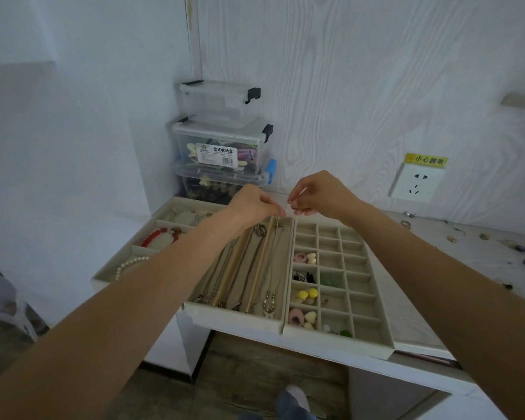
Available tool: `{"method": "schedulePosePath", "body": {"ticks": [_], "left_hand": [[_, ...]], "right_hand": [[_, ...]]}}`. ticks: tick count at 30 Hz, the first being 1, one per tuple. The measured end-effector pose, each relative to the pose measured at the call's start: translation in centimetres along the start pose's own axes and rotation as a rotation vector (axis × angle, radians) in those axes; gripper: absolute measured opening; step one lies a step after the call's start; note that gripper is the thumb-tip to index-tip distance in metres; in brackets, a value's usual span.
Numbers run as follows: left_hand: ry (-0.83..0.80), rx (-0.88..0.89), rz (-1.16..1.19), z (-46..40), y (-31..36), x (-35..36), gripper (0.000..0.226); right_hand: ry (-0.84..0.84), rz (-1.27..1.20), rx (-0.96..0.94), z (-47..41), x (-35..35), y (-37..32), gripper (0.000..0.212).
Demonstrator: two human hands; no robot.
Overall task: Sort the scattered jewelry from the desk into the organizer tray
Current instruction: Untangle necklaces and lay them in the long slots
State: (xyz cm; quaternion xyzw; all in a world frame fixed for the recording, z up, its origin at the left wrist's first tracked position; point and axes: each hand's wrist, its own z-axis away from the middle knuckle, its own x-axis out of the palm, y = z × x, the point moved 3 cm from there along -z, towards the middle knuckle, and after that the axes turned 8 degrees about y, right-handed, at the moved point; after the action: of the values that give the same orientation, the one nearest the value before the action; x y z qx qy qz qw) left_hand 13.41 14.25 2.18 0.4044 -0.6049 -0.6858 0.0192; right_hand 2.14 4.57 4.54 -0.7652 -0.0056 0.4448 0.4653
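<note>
Three beige organizer trays lie side by side on the desk. My left hand (256, 203) and my right hand (319, 194) meet above the far end of the middle necklace tray (281, 324). Both pinch the top of a thin necklace chain (275, 237), which hangs down into the tray's rightmost lane; its beaded pendant (269, 301) lies near the front. Other necklaces fill the lanes to the left. The grid tray (373, 322) on the right holds small earrings and charms. The left tray (103, 275) carries a red bracelet (161, 234) and a pearl bracelet (129, 265).
Scattered small jewelry (482, 237) lies on the desk at the right. Stacked clear storage boxes (222, 147) stand against the wall behind the trays. A wall socket (415, 184) sits to the right. The trays overhang the desk's front edge; a foot (294, 401) shows on the floor below.
</note>
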Motion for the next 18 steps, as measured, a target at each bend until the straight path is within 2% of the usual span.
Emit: {"method": "schedulePosePath", "body": {"ticks": [7,14,18], "left_hand": [[-0.017,0.002,-0.117,-1.0,-0.9,1.1,0.011],[0.009,0.060,-0.274,-1.7,-1.4,1.5,0.024],[-0.032,0.108,-0.388,-1.9,-1.5,1.7,0.025]], "right_hand": [[0.033,0.169,-0.027,-1.1,1.3,0.3,0.003],[0.010,0.491,-0.015,-2.3,3.2,1.1,0.011],[0.045,0.640,-0.034,-2.3,3.6,1.1,0.016]]}}
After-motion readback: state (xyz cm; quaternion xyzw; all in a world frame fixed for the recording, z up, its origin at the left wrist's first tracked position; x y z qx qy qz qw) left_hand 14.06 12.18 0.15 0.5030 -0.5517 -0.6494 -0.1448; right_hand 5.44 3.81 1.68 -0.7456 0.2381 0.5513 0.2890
